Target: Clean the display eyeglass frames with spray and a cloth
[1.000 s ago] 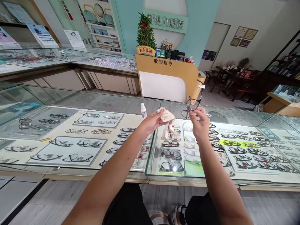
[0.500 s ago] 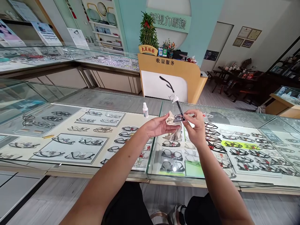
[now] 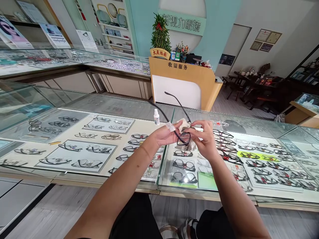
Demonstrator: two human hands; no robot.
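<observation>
Over the glass display counter (image 3: 159,181) my two hands meet. My left hand (image 3: 165,134) pinches a beige cleaning cloth (image 3: 184,124) against a pair of black-framed glasses (image 3: 183,138). My right hand (image 3: 204,139) grips the glasses from the right, fingers curled round the frame. Both temples stick up and away from me, and one carries a small white tag (image 3: 170,126). Part of the cloth hangs below the hands, mostly hidden by them.
A small white spray bottle (image 3: 156,117) stands on the counter just left of my hands. Rows of glasses (image 3: 183,165) lie inside the case. Behind it are a wooden cashier desk (image 3: 184,84), another glass counter (image 3: 74,59) at left, and dark tables (image 3: 251,83) at right.
My right hand brought the glasses down from up in the air to the cloth. The frame turned over and both temples now point up and away. The hands have closed together.
</observation>
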